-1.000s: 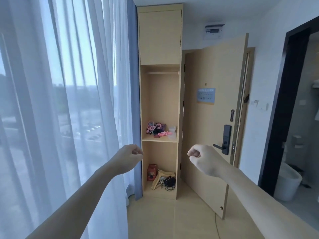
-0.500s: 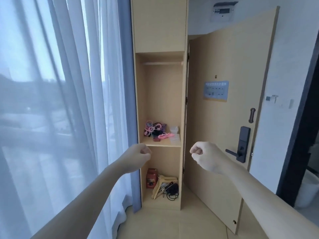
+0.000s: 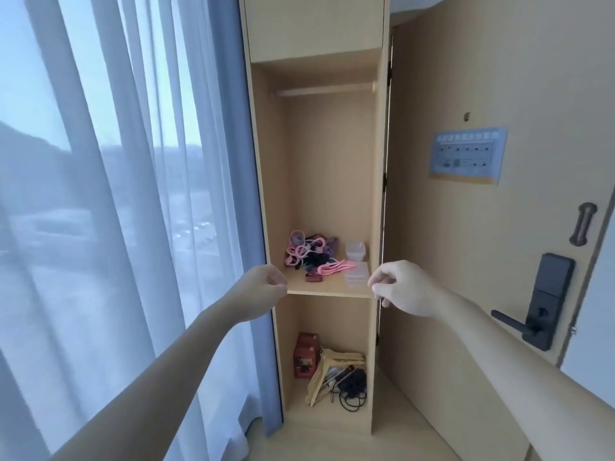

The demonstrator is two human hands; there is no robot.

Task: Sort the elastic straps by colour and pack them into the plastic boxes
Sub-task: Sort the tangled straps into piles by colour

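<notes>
A person's left grip (image 3: 263, 291) and right grip (image 3: 404, 287), both curled into fists and holding nothing, hang at either end of the front edge of the middle shelf (image 3: 329, 290) in an open wardrobe (image 3: 316, 28). On the shelf, between and beyond them, lies a tangle of pink, purple and dark elastic straps (image 3: 307, 252), untouched. Clear plastic boxes (image 3: 356, 252) sit just to its right, nearer the right grip.

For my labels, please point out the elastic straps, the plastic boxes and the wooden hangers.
elastic straps (image 3: 298, 251): head view, pink loops in the pile.
plastic boxes (image 3: 355, 251): head view, side wall of the stack.
wooden hangers (image 3: 324, 367): head view, middle of the bundle.
</notes>
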